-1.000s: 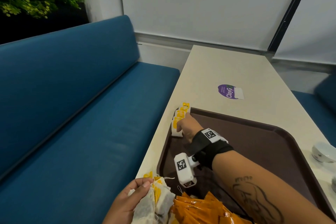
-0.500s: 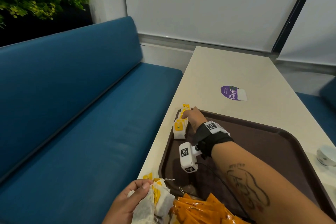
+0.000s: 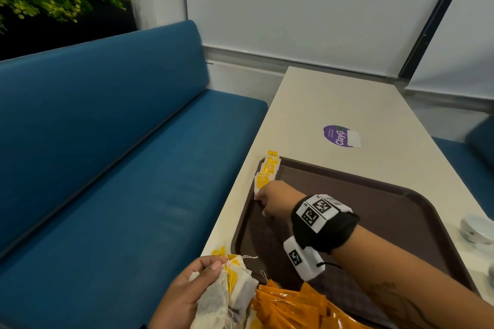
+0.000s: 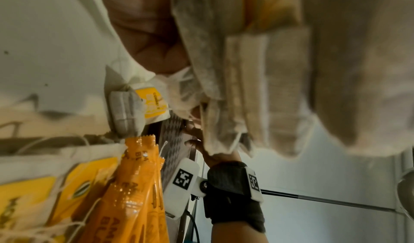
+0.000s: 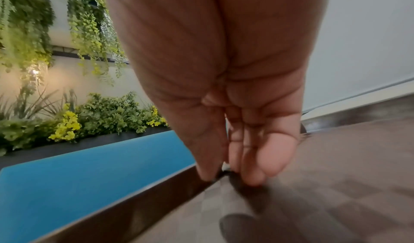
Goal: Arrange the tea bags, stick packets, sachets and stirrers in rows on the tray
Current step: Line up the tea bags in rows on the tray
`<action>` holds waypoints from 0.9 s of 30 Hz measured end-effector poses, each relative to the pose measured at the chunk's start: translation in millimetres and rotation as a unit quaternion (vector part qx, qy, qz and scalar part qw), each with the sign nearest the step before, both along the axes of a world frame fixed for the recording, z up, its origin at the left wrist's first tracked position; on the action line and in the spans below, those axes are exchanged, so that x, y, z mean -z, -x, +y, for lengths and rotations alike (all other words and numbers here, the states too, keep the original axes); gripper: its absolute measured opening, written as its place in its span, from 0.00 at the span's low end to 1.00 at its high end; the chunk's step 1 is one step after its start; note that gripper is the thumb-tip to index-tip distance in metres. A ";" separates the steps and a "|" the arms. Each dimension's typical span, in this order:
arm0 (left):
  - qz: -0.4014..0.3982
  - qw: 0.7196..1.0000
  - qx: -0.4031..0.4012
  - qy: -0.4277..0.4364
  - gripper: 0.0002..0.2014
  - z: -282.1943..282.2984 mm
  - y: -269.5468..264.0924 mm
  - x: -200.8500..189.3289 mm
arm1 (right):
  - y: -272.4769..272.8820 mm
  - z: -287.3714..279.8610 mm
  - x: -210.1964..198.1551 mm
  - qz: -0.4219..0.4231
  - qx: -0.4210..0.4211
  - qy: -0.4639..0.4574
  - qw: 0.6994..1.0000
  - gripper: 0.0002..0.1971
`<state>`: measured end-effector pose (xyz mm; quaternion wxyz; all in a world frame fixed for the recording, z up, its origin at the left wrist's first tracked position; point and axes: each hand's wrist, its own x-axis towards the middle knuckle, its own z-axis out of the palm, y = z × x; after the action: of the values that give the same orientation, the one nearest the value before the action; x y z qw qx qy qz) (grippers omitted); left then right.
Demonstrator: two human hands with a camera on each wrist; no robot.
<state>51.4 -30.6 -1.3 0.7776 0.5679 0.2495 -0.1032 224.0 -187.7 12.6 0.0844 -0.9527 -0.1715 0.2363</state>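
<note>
Several tea bags [image 3: 232,286] bunched in left grip [image 3: 184,299]; right grip [image 3: 272,199] narrow, unclear.

Support surface: a long cream-white table [image 3: 347,104]. Lying directly on it: a dark brown tray [image 3: 395,211] at the near end, a purple round sticker [image 3: 337,136] with a white label beyond the tray, and a white rounded object [image 3: 477,228], possibly a small dish, beside the tray's right rim
</note>
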 end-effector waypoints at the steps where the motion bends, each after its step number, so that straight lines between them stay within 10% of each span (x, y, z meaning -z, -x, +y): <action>1: -0.001 1.000 0.002 -0.001 0.08 0.6 0.5 0.5 | -1.0 2.0 0.6 0.002 0.017 -0.002 1.000 0.17; 10: -0.004 1.000 0.009 0.002 0.09 5.1 1.1 4.5 | 4.2 5.3 6.9 0.029 0.118 -0.135 0.983 0.06; 12: -0.007 1.000 0.018 0.003 0.08 3.9 0.4 3.2 | 4.7 0.7 5.5 0.042 0.146 -0.190 0.970 0.20; 27: -0.026 0.996 0.044 0.067 0.07 5.2 8.6 -1.7 | 4.8 -13.1 -1.1 -0.032 0.196 -0.127 0.972 0.21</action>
<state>42.9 -25.4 0.4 0.8150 0.5270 0.1969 -0.1388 219.3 -200.8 13.7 0.2444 -0.9561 -0.0128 0.1611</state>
